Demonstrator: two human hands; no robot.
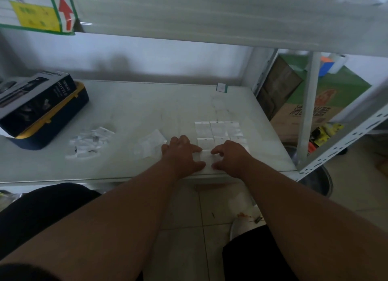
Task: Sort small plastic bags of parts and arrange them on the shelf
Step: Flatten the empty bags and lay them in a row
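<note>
Head camera view, looking down at a white shelf (147, 112). Both hands press a small clear plastic bag (206, 161) flat near the front edge, at 6 o'clock of a neat grid of bags (218, 131). The left hand (181, 154) and right hand (230, 158) spread their fingers, touching its sides. The bags look light, limp and slippery; edges seem the best grip. Unsorted bags (88, 142) lie at 9 o'clock, near a spray bottle box (35, 98). Tiled floor below.
</note>
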